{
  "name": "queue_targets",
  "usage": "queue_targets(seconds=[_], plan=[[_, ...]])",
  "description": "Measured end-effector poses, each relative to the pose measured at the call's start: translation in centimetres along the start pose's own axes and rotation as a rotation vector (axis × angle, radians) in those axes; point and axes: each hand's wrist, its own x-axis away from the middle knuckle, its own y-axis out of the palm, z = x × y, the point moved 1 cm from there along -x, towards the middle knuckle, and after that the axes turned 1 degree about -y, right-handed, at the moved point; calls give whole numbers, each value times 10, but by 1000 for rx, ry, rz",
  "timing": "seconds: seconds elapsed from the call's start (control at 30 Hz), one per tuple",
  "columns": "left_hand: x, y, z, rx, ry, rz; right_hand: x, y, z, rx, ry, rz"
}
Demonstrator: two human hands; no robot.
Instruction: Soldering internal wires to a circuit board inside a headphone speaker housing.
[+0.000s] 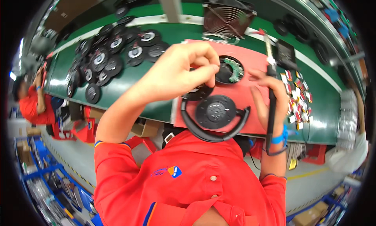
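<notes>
My left hand [188,71] is above the red mat [254,120], thumb and fingertips pinched together. Whatever is between them is too small or hidden to make out. Just right of those fingertips lies an opened black headphone cup [223,75] with a green circuit board [236,71] inside. Partly under the hand is another black round part [199,93]. Closer to me, a black headband [211,136] curves around a round ear cup [215,112]. A long black pen-shaped tool with a metal end, like a soldering iron [271,108], lies along my right hand [270,90], its thumb and fingers around it.
Many black round ear cups [113,65] are heaped on the green table [129,96] at left. Small white, red and yellow pieces [298,98] lie at right near a black box [286,53]. A fan [227,20] stands behind the mat. Another person [33,104] sits far left.
</notes>
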Motion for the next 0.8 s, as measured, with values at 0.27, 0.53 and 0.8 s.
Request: queue_targets(seconds=[0.27,0.53,0.8], plan=[[-31,47,-4,40,-107,-171,3,1,-2,-168,117,145],[-36,50,-16,-11,37,-143,-7,-1,-2,-169,137,180],[-19,11,-25,-450,401,-290,-24,4,0,-213,-43,93]])
